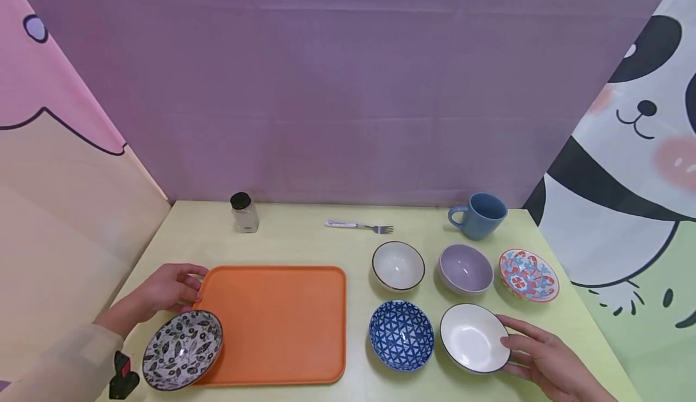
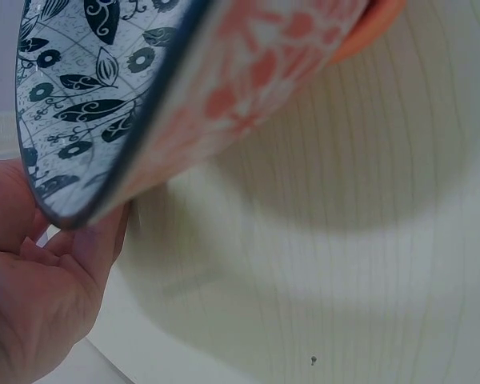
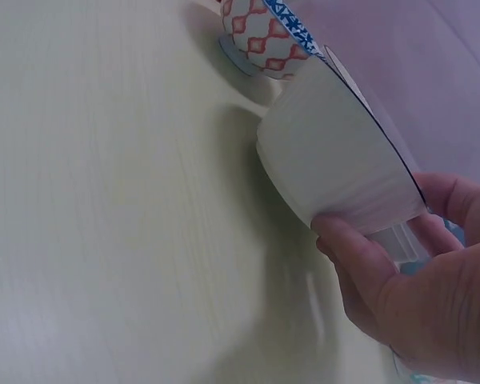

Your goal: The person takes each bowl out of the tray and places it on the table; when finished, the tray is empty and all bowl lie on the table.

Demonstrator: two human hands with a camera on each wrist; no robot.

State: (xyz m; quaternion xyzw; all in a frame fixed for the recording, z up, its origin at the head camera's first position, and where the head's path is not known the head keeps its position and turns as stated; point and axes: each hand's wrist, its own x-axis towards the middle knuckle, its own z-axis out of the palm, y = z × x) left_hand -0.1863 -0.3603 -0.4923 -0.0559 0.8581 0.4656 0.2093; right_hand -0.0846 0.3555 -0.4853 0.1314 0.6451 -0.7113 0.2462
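Note:
In the head view my left hand point(image 1: 171, 290) is at the back-left corner of an orange tray point(image 1: 277, 329), its fingertips at the edge. A bowl with black leaf patterns point(image 1: 182, 350) overlaps the tray's left side and hides part of that hand. The left wrist view shows this bowl's red-patterned outside point(image 2: 248, 88), tilted in front of my left hand point(image 2: 48, 288); its finger contact is hidden. At the right, my right hand point(image 1: 544, 353) grips a white dark-rimmed bowl point(image 1: 473, 338), fingers against its outside wall point(image 3: 328, 152) and thumb at the rim.
Beside the tray are a blue-patterned bowl point(image 1: 402, 335), a white bowl point(image 1: 398, 266), a lilac bowl point(image 1: 466, 269) and a red-blue bowl point(image 1: 528, 275). Along the back stand a black-lidded jar point(image 1: 244, 213) and blue mug point(image 1: 481, 216), with a fork point(image 1: 359, 226) lying between them.

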